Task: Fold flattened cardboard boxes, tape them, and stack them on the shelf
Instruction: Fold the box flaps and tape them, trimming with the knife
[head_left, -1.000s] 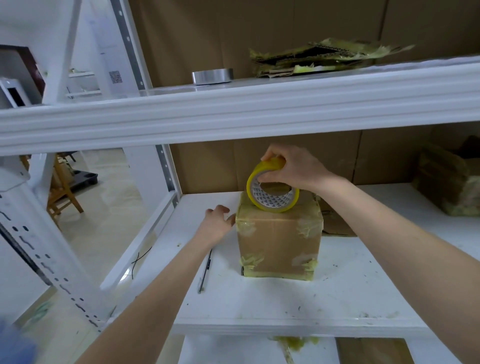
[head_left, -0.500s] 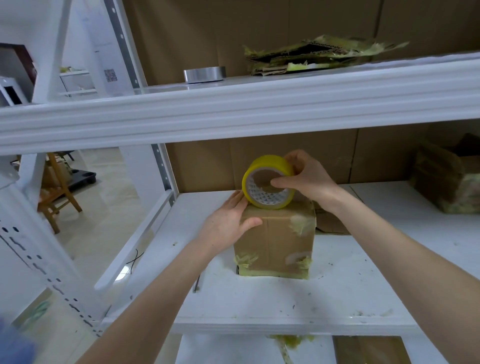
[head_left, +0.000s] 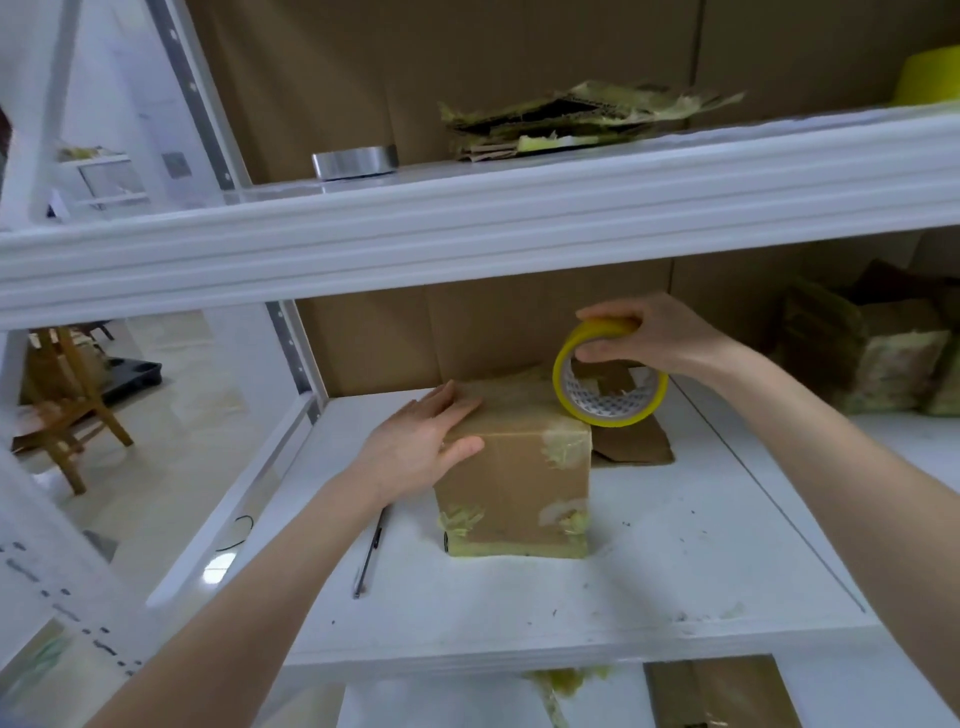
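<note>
A small brown cardboard box (head_left: 519, 483), patched with bits of yellowish tape, stands on the white middle shelf (head_left: 649, 561). My left hand (head_left: 421, 441) lies flat over the box's top left edge, thumb down its front face. My right hand (head_left: 654, 338) grips a yellow tape roll (head_left: 608, 384) from above, holding it on edge at the box's top right corner. A flattened piece of cardboard (head_left: 634, 447) lies just behind the box on the right.
A black pen (head_left: 369, 551) lies on the shelf left of the box. The upper shelf carries a silver tape roll (head_left: 355, 162), torn flattened cardboard (head_left: 571, 122) and a yellow object (head_left: 930, 78). Taped boxes (head_left: 893, 364) sit far right. A wooden chair (head_left: 67, 395) stands on the floor left.
My left hand moved from beside the box onto its top left edge. My right hand carried the tape roll from the top's middle toward the right corner.
</note>
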